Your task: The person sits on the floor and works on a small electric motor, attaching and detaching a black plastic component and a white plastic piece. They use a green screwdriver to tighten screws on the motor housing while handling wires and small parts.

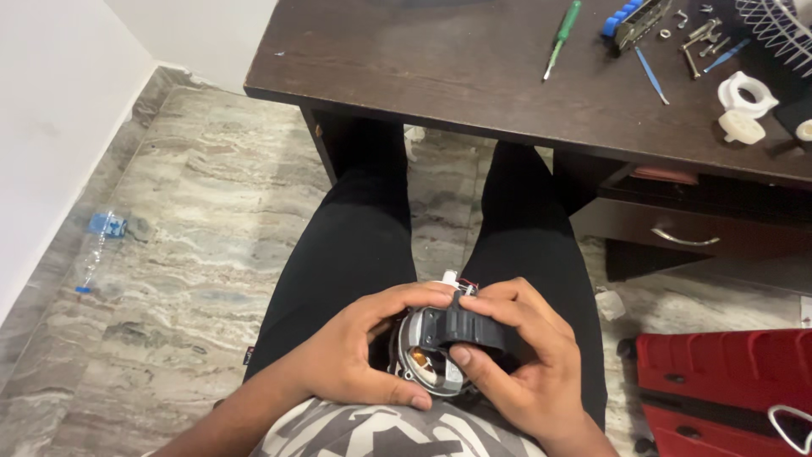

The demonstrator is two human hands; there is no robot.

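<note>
With nothing but the lap under it, the small motor (431, 355) that both the left hand (355, 360) and right hand (512, 364) are clasping in curled fingers is risking a slip to the floor (194, 237), its thin wires (463, 286) snagging.

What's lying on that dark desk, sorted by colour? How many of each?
Green: 1, a screwdriver
Blue: 3, two thin tools and a tool handle
White: 3, plastic parts
Small metal bits: too small to count
Total: 7
</note>
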